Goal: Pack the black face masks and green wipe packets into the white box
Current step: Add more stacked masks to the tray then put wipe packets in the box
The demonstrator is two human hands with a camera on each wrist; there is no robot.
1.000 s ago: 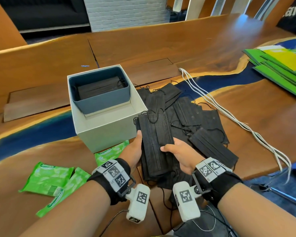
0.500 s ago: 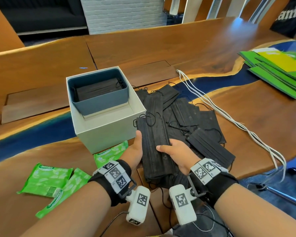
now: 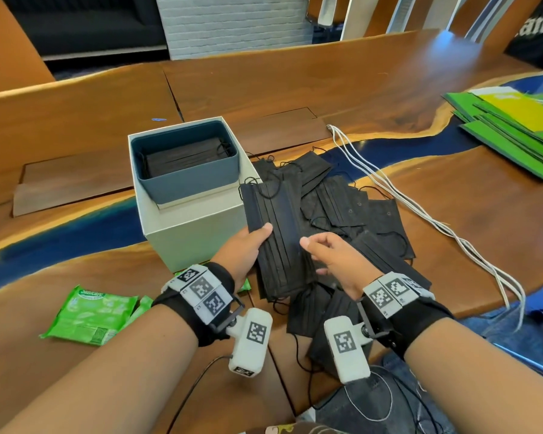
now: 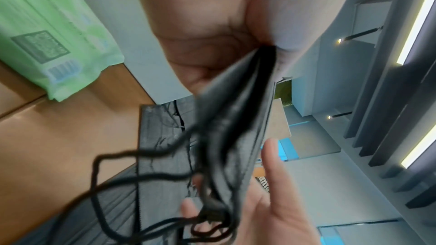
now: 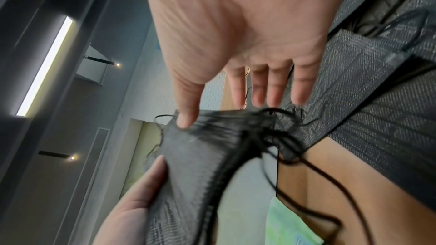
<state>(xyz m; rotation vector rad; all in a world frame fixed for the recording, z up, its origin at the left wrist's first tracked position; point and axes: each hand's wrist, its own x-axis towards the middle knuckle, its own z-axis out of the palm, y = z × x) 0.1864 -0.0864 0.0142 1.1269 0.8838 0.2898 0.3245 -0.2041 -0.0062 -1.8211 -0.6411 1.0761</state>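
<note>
My left hand (image 3: pixel 254 243) grips a stack of black face masks (image 3: pixel 279 233), thumb on top, and holds it just above the table beside the white box (image 3: pixel 198 228). My right hand (image 3: pixel 320 255) is next to the stack's right edge, fingers straight and holding nothing. The left wrist view shows the stack (image 4: pixel 240 118) pinched in my left hand (image 4: pixel 212 34). In the right wrist view my right hand (image 5: pixel 235 34) is spread, its thumb tip at the stack (image 5: pixel 200 156). More loose masks (image 3: pixel 358 214) lie piled on the table. Green wipe packets (image 3: pixel 88 311) lie at the left.
A blue-grey tray (image 3: pixel 188 183) with masks in it sits inside the white box. White cords (image 3: pixel 420 211) run across the table to the right of the pile. Green and yellow folders (image 3: pixel 514 126) are stacked at the far right. Another green packet (image 4: pixel 47 25) lies by the box.
The stack has risen off the pile and shifted towards the box in my left hand. My right hand has let go of it and opened.
</note>
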